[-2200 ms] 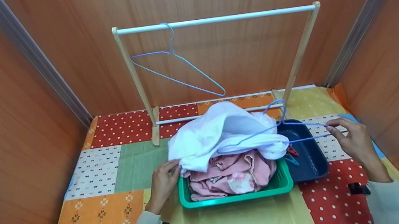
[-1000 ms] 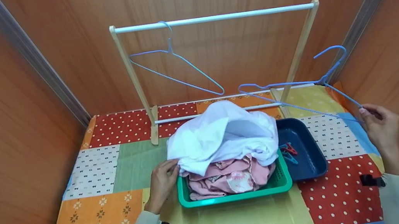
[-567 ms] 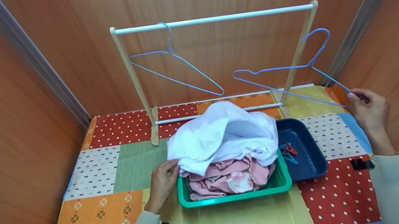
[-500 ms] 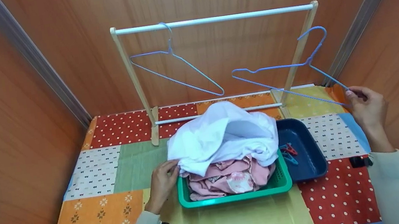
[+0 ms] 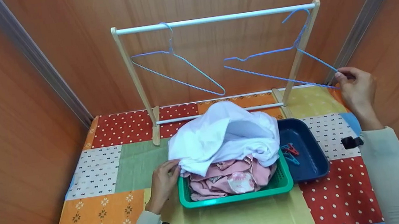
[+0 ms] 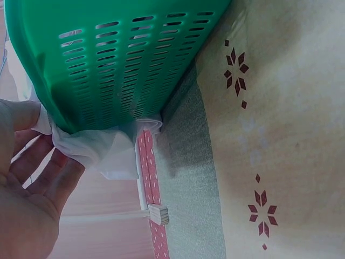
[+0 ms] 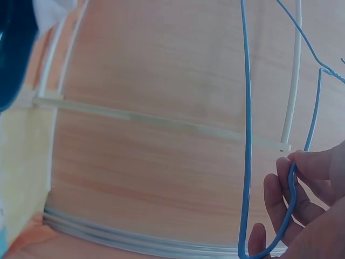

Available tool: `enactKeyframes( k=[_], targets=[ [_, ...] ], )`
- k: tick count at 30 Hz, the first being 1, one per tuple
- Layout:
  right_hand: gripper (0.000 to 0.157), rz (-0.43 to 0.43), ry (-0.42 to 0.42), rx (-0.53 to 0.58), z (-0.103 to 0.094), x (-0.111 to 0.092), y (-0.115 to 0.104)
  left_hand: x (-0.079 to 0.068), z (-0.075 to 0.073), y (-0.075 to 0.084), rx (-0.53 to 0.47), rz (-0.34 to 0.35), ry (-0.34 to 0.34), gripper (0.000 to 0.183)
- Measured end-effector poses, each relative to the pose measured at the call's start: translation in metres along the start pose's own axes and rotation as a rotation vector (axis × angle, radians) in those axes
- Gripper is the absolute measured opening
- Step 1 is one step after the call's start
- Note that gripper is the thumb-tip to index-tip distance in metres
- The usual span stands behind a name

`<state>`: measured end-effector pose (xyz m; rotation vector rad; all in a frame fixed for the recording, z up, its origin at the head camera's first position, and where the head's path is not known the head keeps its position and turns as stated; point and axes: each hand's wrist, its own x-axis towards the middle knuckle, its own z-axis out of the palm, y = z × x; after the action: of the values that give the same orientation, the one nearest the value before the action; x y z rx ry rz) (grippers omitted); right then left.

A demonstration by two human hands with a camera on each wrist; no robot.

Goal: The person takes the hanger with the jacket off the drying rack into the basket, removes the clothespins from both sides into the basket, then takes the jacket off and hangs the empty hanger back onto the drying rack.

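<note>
My right hand (image 5: 359,91) pinches one end of a blue wire hanger (image 5: 269,52), which is raised in front of the rack's right post with its hook just below the white bar. The right wrist view shows thumb and fingers round the bent end of this hanger (image 7: 247,129). At the left rim of a green basket (image 5: 237,198), my left hand (image 5: 163,185) pinches the edge of a white cloth (image 5: 207,138). That cloth lies heaped over pink clothing (image 5: 239,172) in the basket. In the left wrist view, the white cloth (image 6: 97,148) hangs over the basket's rim beside the fingers.
A clothes rack (image 5: 214,19) with wooden posts stands at the back. Another wire hanger (image 5: 178,72) hangs on the left of its bar. A dark blue tray (image 5: 311,168) with red and blue clothespins (image 5: 290,150) sits right of the basket. Wooden panels (image 5: 11,134) enclose the patchwork-covered table.
My right hand first drew the hanger away from the cloth to the right, then lifted it up and leftward toward the rack's bar. The left hand has stayed at the cloth.
</note>
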<state>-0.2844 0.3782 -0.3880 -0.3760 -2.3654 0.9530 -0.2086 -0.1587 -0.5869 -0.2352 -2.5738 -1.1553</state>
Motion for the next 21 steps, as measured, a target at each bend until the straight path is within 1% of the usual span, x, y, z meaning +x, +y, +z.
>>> enactKeyframes(
  k=[5,9,15,21],
  targets=[
    [0.034,0.004,-0.003,-0.012,0.007,0.009,-0.01,0.0,0.0,0.001,0.0,-0.024,-0.009,0.023],
    [0.031,-0.008,0.015,-0.013,0.016,0.016,-0.017,0.0,0.0,0.001,-0.001,-0.02,-0.015,0.023],
    [0.029,-0.014,0.016,-0.019,0.029,0.024,-0.027,0.0,0.0,0.0,0.001,-0.026,-0.024,0.024],
    [0.031,0.001,-0.016,-0.026,0.038,0.033,-0.039,0.0,0.0,0.001,0.007,-0.034,-0.026,0.024]
  ],
)
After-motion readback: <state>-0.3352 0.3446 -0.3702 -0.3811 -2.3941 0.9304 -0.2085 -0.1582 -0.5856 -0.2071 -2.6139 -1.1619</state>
